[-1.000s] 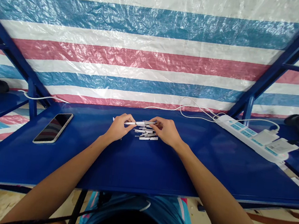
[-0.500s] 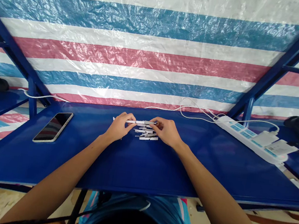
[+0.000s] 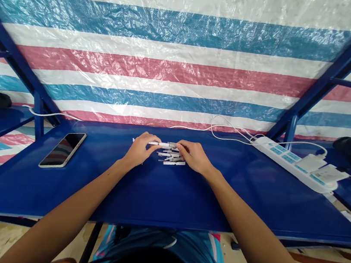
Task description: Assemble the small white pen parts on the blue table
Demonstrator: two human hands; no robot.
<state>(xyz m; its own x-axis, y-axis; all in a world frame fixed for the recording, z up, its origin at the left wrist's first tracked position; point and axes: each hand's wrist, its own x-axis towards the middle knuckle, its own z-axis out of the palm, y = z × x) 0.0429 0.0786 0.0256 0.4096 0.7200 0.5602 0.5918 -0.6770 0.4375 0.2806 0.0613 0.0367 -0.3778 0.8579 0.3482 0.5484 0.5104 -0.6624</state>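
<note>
Between my two hands lies a white pen (image 3: 164,144) with a greyish section at its right end, held level above the blue table (image 3: 166,195). My left hand (image 3: 141,149) pinches its left part between thumb and fingers. At the other end my right hand (image 3: 194,155) has thumb and forefinger closed on the grey section; the very tip is covered by the fingers. Just below, nearer to me, several white pen pieces (image 3: 173,163) lie in a small loose pile on the table, partly hidden by my right hand.
A phone (image 3: 62,150) lies face up at the left. On the right, a white power strip (image 3: 295,163) carries plugged-in chargers (image 3: 329,173), with a white cable (image 3: 228,126) trailing along the back edge. Blue metal posts (image 3: 290,132) and a striped plastic sheet (image 3: 171,70) stand behind.
My right hand has shifted very slightly around the right end of the pen. My left hand and the pile stay nearly the same.
</note>
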